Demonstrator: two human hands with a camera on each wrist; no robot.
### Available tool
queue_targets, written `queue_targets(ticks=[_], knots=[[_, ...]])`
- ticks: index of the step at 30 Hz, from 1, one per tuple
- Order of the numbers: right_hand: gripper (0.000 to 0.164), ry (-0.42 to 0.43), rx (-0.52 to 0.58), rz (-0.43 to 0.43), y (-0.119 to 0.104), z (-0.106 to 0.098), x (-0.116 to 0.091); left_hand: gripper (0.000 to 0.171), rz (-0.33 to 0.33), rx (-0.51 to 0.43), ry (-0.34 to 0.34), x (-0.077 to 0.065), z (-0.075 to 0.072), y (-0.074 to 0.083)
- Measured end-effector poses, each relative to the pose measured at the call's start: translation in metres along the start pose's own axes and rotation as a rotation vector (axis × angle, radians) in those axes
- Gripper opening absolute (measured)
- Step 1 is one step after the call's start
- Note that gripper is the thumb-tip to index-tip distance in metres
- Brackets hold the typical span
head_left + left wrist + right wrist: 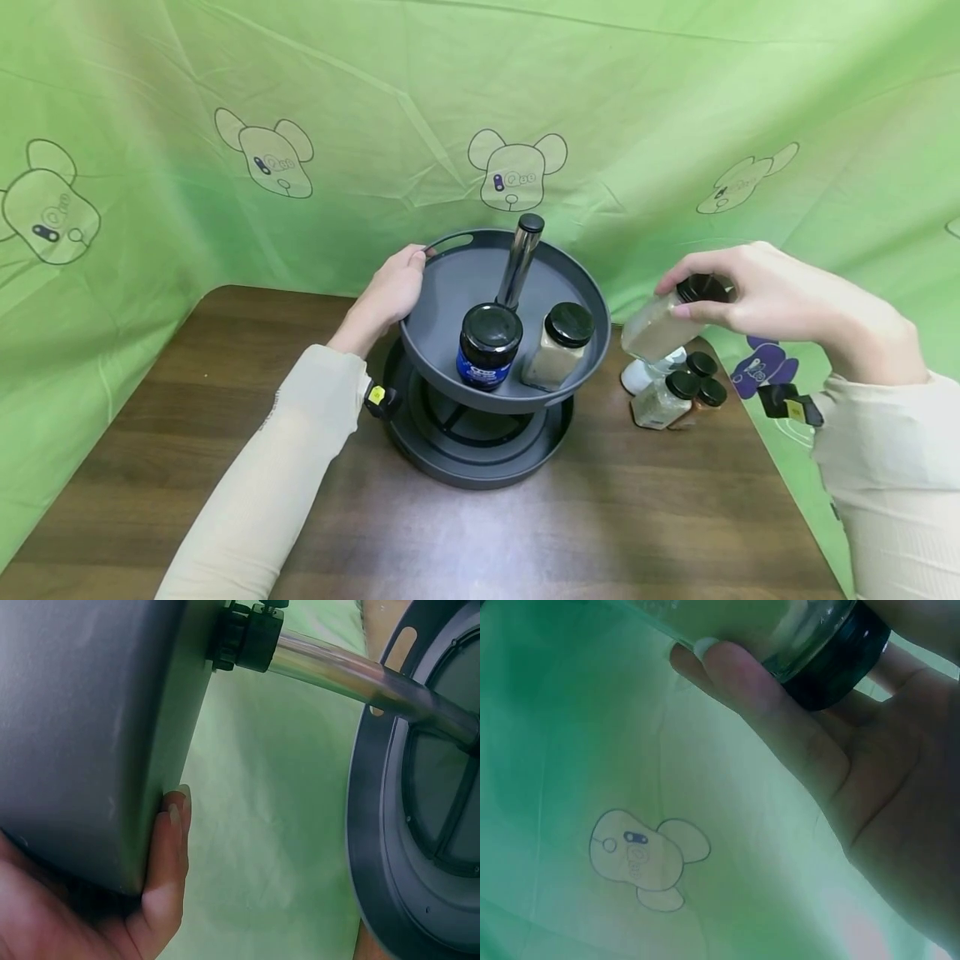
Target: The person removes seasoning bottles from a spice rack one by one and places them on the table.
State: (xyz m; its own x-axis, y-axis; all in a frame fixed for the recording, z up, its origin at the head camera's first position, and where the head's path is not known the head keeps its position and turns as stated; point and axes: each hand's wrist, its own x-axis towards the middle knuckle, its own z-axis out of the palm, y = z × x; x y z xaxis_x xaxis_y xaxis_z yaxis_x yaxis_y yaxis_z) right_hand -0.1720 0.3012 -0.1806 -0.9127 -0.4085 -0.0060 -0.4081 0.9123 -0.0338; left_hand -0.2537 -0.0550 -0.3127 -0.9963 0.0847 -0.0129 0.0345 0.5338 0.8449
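A grey two-tier round rack stands on the table, its upper tray (465, 283) above the lower tray (480, 475) on a metal pole (519, 262). My left hand (393, 287) grips the upper tray's rim at its left, near the handle slot; in the left wrist view the fingers (169, 862) curl under the tray. On the upper tray are a dark jar with a blue label (487, 346) and a square black-lidded spice jar (558, 346). To the right of the rack, my right hand (757, 292) holds a tilted black-lidded glass spice jar (660, 325) above the table.
Below the right hand several small jars (663, 400) cluster near the table's right edge, with a white-capped one (637, 377) among them. A green cloth (375, 125) with printed bear heads hangs behind and beside the wooden table (225, 400).
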Motion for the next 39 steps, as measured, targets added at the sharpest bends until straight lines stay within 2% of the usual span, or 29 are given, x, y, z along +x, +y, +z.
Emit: queue_targets(ticks=[10,19,22,28,34,39], knots=[[0.022,-0.057,-0.006,0.026,0.015,0.005,-0.003,0.043,0.011,-0.006,0.004,0.002,-0.001,-0.001],[0.030,-0.115,0.003,0.082,0.023,0.007,-0.002,0.042,0.009,0.007,0.002,0.002,-0.002,0.000],[0.030,-0.130,0.001,0.072,0.025,0.009,-0.002,0.042,0.007,0.002,-0.001,0.002,-0.001,-0.001],[0.032,-0.198,0.016,0.046,0.030,0.014,0.002,0.042,0.008,-0.003,-0.004,0.002,0.000,-0.001],[0.033,-0.293,0.105,0.117,0.034,0.019,0.004,0.042,0.003,0.006,0.003,0.001,0.000,-0.001],[0.034,-0.325,0.095,0.134,0.038,0.023,0.005,0.042,0.005,-0.002,0.001,0.001,0.000,-0.001]])
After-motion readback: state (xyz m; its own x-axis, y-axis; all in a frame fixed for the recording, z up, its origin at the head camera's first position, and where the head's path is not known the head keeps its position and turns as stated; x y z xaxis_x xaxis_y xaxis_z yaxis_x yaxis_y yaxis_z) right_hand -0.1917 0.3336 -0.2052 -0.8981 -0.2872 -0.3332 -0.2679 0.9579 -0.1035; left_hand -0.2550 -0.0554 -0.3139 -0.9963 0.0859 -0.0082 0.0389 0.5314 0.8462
